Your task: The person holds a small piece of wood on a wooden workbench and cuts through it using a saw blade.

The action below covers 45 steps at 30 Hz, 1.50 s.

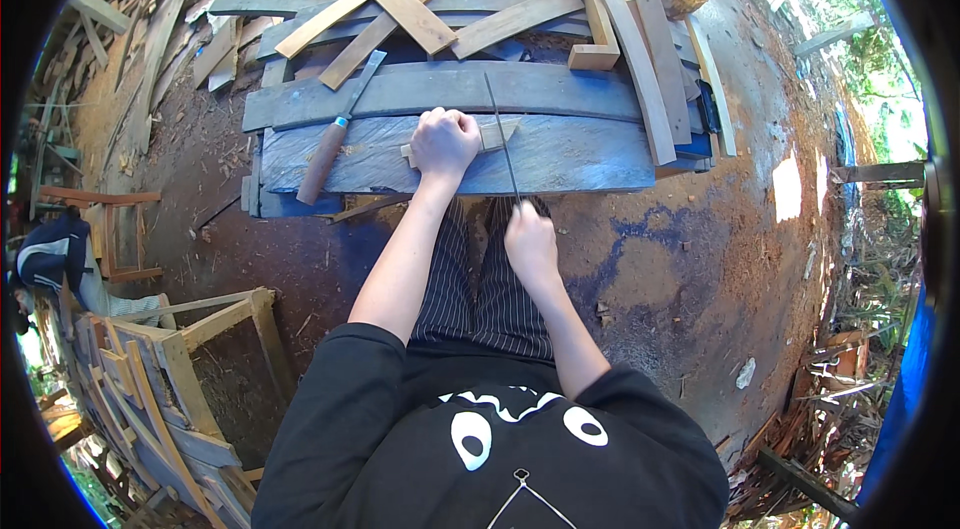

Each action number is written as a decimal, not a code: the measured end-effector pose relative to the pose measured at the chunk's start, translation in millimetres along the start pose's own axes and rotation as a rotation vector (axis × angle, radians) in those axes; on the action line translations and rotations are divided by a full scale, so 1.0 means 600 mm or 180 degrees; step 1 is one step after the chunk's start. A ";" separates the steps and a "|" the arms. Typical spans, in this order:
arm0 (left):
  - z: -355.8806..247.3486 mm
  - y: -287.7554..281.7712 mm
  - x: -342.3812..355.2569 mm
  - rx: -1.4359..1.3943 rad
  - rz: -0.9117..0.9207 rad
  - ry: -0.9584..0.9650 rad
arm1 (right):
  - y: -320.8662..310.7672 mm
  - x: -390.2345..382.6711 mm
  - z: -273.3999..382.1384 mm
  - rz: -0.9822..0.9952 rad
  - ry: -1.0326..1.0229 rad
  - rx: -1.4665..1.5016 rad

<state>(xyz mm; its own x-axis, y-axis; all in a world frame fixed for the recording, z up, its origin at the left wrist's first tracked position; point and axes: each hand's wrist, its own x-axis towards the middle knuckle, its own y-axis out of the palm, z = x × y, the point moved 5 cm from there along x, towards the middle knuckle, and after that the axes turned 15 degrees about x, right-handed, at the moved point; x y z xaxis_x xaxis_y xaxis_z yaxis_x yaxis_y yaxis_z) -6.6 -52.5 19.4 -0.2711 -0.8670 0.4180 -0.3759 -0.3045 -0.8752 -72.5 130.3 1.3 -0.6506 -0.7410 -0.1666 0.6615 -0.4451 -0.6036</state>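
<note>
My left hand [445, 141] is closed in a fist, pressing a short pale wood strip [497, 136] down on the workbench [590, 154]. The strip's ends show on both sides of the fist. Below the bench's near edge, my right hand [531, 237] grips a handsaw [503, 136]. Its long thin blade appears nearly edge-on and points away from me, crossing the strip close to its right end. The saw's handle is hidden in my fingers. Left of my left hand lies a chisel [322, 161] with a brown wooden handle, a blue collar and a flat metal blade.
Loose boards [405, 9] cross one another on the far part of the bench, near an open wooden frame [597, 34]. Scrap wood [165, 39] is heaped at the far left. A timber frame [215, 324] stands at lower left; another person [60, 254] bends beyond it.
</note>
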 end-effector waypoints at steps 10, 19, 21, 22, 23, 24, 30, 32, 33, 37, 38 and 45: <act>-0.003 -0.002 0.002 -0.0236 -0.0061 0.0207 | 0.001 0.032 0.007 0.0087 -0.0141 0.0072; 0.005 0.001 0.000 -0.0082 -0.0038 0.0006 | -0.006 -0.046 -0.026 0.0212 0.0070 0.0063; 0.008 -0.001 -0.002 -0.0149 -0.0102 -0.0012 | -0.027 -0.077 -0.021 0.0237 0.0162 -0.0061; 0.007 0.000 0.000 -0.0164 -0.0110 0.0030 | -0.034 -0.083 -0.021 0.0262 0.0134 0.0003; 0.006 0.000 0.001 -0.0175 -0.0120 0.0070 | -0.038 -0.087 -0.021 0.0288 0.0103 0.0068; 0.007 0.000 0.000 -0.0088 -0.0075 0.0062 | -0.036 -0.077 -0.019 0.0303 0.0125 0.0103; -0.007 0.000 0.001 -0.0252 -0.0096 0.0198 | -0.004 0.050 0.032 0.0059 -0.0010 0.0056; -0.002 0.000 0.003 -0.0125 -0.0071 0.0106 | 0.000 0.050 0.037 0.0079 -0.0026 0.0050; 0.001 0.001 0.003 -0.0007 -0.0031 0.0019 | 0.000 0.047 0.038 0.0093 -0.0024 0.0037; 0.002 0.001 -0.001 -0.0031 -0.0071 -0.0097 | -0.016 -0.031 -0.012 0.0197 0.0160 -0.0037; 0.003 0.003 -0.001 -0.0071 -0.0025 -0.0089 | -0.026 -0.052 -0.018 0.0195 0.0152 0.0004; -0.002 -0.003 0.002 -0.0281 -0.0141 0.0186 | -0.018 -0.006 0.005 0.0129 0.0032 0.0035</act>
<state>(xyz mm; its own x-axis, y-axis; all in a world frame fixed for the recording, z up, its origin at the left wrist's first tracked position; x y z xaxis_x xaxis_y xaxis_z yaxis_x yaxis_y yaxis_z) -7.6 -52.6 21.8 -0.3027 -0.8283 0.4715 -0.4646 -0.3037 -0.8318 -76.3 136.1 11.0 -0.6268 -0.7535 -0.1987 0.6915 -0.4203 -0.5875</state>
